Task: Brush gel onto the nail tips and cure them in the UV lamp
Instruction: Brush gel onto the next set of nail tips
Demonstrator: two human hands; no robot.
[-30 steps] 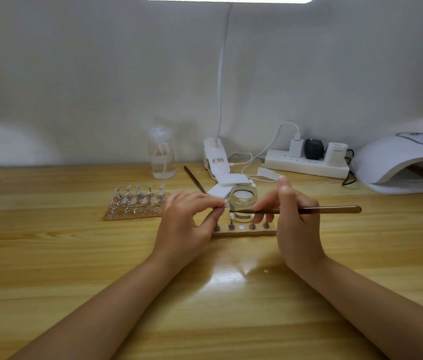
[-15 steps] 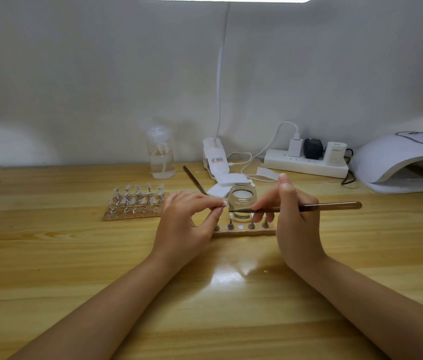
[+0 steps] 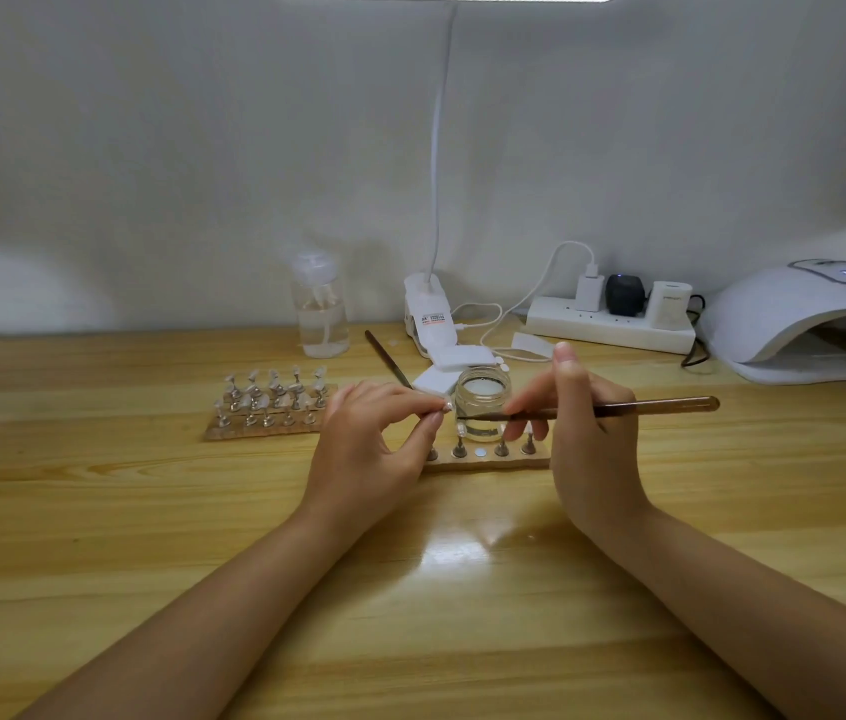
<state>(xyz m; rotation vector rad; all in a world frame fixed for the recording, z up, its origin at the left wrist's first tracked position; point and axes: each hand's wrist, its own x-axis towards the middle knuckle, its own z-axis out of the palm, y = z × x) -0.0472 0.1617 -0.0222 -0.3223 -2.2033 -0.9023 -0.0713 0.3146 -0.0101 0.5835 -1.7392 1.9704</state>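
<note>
My left hand (image 3: 368,449) pinches a small nail tip on its stand (image 3: 445,406) between thumb and fingers, lifted above a wooden holder strip (image 3: 488,462) that carries several metal stands. In my right hand (image 3: 592,449) lies a brown gel brush (image 3: 634,407), held level, its dark bristles reaching left almost to the nail tip. A clear glass gel jar (image 3: 482,405) stands right behind the brush tip. The white UV lamp (image 3: 795,324) sits at the far right with its display lit.
A second wooden holder (image 3: 267,407) with several nail tips stands to the left. Behind are a clear pump bottle (image 3: 321,314), a spare brush (image 3: 388,358), white pads (image 3: 457,363), a clip lamp base (image 3: 428,314) and a power strip (image 3: 610,324) with cables.
Both hands have stayed almost in place. The brush sits slightly higher and its tip has shifted a little along the pinched nail tip.
</note>
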